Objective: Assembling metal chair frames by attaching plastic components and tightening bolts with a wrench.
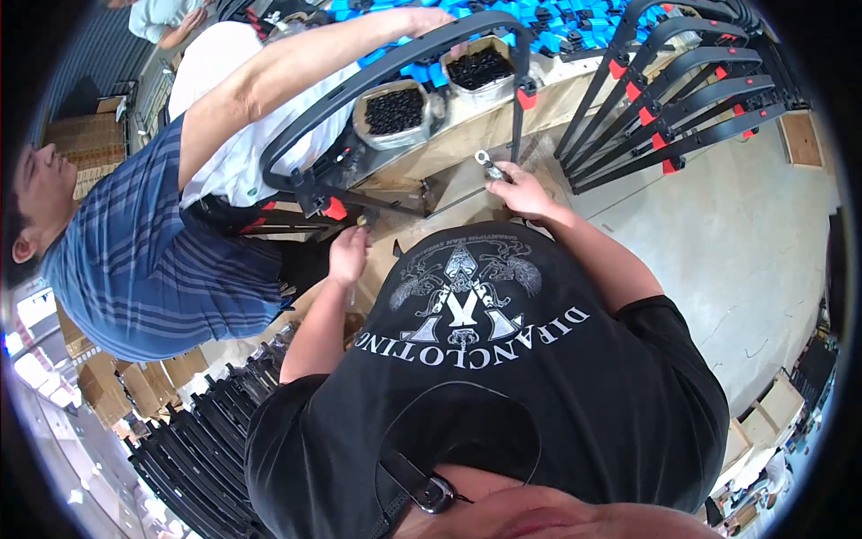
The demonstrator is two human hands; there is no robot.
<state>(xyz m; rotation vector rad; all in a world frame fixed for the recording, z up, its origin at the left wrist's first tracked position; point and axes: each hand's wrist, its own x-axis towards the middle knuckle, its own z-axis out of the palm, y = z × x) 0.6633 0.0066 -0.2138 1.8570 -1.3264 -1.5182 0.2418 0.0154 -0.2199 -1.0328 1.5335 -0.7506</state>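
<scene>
Our two forearms reach forward from the sides of our black shirt [503,359], the left forearm [314,334] rather straight and the right forearm [600,256] slanting inward. Our right hand [525,195] is bent around a handle, with the thumb lying along it; our left hand [347,256] is raised, its fingers brought together at the tips.

Around us is a workshop with a pale floor [718,269]. At our left stands a co-worker in a dark blue checked shirt [153,251], one arm stretched far forward, the hand at the upper bar of a frame. On the right side, several black frames [700,99] with red pieces stand in a row. In front of us there is a wooden bench [494,121], which carries a heap of blue parts [575,31] and two open bags [431,121] filled with small black parts [393,110]. Behind the co-worker we see cardboard boxes [94,139].

The black bent frame [395,58] stands before both our hands, its near ends on either side of the gap between them. Our right hand has a firm hold on a metal wrench [485,159], whose ring head points forward, near the frame's right leg. The left fingertips pinch a small piece [362,221] with a yellowish end, near the frame's left lower corner; what it is exactly, we cannot tell.
</scene>
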